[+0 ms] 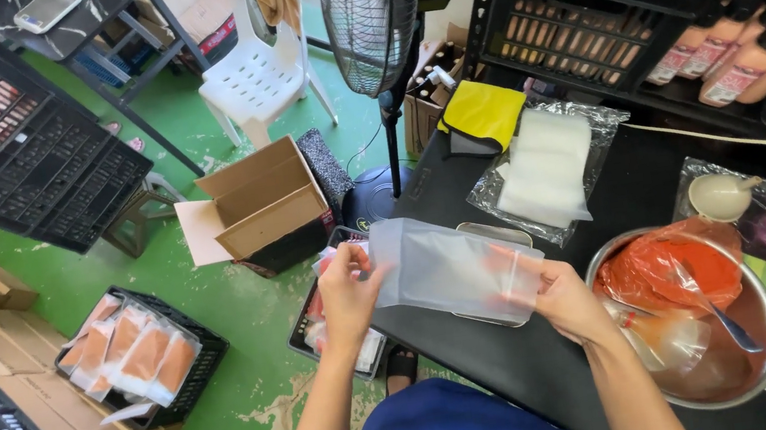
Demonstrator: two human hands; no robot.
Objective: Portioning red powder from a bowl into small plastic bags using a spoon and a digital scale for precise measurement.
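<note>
Fingers of our left hand pinched one end of a frosted, translucent, empty plastic pouch; our right hand gripped the other end. We held it flat and level above the black table, beside a steel bowl holding orange paste.

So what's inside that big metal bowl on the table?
The metal bowl holds an orange-red plastic bag, a clear bag below it and a blue-handled utensil. Whatever lies beneath the bags is covered.
</note>
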